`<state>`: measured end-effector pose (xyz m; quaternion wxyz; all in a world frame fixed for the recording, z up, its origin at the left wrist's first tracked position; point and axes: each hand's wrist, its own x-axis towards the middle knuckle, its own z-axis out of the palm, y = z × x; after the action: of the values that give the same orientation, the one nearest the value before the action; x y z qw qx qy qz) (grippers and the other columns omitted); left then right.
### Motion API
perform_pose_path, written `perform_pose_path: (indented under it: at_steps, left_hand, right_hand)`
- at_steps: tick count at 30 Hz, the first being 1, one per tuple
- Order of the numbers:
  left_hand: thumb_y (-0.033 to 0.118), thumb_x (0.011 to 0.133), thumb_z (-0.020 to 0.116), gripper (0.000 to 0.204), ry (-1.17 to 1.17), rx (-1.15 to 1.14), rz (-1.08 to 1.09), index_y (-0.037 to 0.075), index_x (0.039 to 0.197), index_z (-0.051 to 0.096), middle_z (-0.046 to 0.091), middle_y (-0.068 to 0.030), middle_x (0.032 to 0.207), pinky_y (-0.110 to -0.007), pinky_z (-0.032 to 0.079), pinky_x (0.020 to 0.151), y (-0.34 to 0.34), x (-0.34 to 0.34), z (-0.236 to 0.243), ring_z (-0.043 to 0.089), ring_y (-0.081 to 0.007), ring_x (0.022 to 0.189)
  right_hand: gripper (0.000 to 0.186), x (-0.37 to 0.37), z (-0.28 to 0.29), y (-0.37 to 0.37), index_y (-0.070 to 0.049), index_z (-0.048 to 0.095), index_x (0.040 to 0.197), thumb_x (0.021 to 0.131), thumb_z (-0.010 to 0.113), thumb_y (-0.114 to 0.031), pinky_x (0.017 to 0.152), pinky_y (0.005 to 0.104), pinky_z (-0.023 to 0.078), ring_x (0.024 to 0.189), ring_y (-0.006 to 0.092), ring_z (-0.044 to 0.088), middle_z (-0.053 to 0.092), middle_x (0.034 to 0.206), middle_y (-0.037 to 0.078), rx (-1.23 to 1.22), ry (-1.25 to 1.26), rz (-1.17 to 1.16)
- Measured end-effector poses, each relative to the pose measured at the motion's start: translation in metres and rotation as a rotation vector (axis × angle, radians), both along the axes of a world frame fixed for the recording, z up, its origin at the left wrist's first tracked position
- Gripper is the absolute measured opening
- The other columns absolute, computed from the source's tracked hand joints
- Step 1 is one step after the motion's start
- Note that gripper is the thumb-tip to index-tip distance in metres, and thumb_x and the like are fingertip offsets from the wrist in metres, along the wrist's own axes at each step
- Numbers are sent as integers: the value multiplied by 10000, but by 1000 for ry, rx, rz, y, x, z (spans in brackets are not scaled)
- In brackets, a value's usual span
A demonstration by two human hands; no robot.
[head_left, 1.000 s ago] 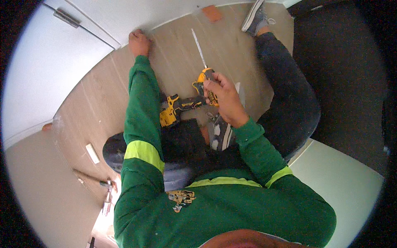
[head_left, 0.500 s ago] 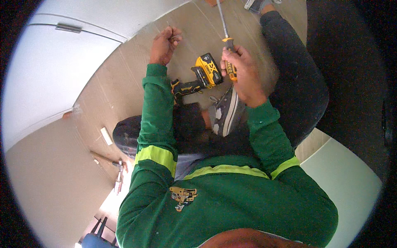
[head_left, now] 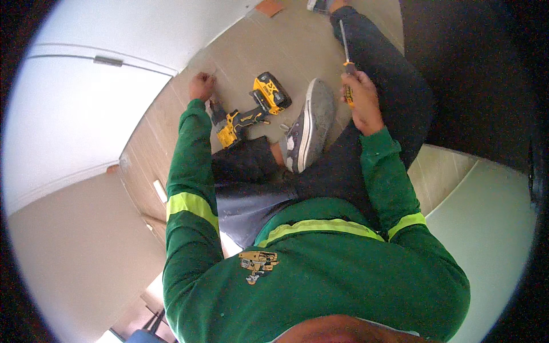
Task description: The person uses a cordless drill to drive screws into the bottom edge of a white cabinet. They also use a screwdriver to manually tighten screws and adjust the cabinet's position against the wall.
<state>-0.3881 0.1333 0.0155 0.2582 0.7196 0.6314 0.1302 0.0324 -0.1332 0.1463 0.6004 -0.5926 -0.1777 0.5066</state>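
My right hand [head_left: 366,102] is wrapped round the yellow and black handle of a screwdriver [head_left: 345,43]. Its long metal shaft points away from me, across the dark trouser leg on that side. Farther left, my left hand [head_left: 202,87] is closed just above the floor, its fingers curled in. Whatever those fingers hold, if anything, is too small to make out. On the floor between my hands lies a yellow and black cordless drill [head_left: 247,118], its battery end toward the right. The drill's front end is close to my left wrist.
A white panel [head_left: 86,97] with a metal hinge [head_left: 108,61] stands at the left. My grey shoe [head_left: 311,126] rests beside the drill. At the far side lies an orange-brown piece [head_left: 269,7]. A small white bar [head_left: 160,191] sits near my left sleeve. Dark surface [head_left: 463,80] fills the right.
My left hand has moved left and lower, toward the floor by the white panel. My right hand has shifted right with the screwdriver. The view has shifted, showing more of the drill.
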Motion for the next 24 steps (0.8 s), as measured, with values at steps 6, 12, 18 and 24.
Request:
perform_pose_path:
  at_steps: [6, 12, 18, 24]
  left_hand:
    - [510, 858, 711, 714, 139, 392, 234, -63, 1267, 592, 613, -263, 1283, -452, 462, 1002, -36, -29, 25, 588, -393, 1183]
    - [596, 878, 663, 976, -1, 243, 460, -179, 1398, 376, 491, -355, 1370, -494, 364, 1106, -164, -38, 10, 473, -472, 1294]
    - [776, 638, 754, 1237, 19, -182, 592, -191, 1348, 452, 549, -361, 1333, -466, 404, 1080, -171, 3, 28, 545, -420, 1277]
    - [700, 680, 763, 869, -14, -117, 495, -131, 929, 716, 729, -219, 877, -425, 547, 729, -159, -17, -3, 718, -284, 817]
  right_hand:
    - [339, -4, -12, -1, -52, 572, 1145, 914, 707, -260, 537, 271, 444, 659, 87, 537, 571, 808, 0, -6, -151, -35]
    - [282, 11, 51, -22, -52, 564, 1126, 941, 690, -224, 600, 244, 450, 687, 69, 520, 570, 811, -19, 248, -373, -83]
    - [250, 26, 112, -69, -41, 573, 1127, 949, 689, -173, 682, 251, 472, 752, 77, 541, 584, 869, -1, 307, -560, -49]
    - [223, 24, 173, -140, -32, 603, 1109, 946, 685, -162, 839, 311, 480, 921, 161, 591, 622, 986, 68, 327, -1164, -187]
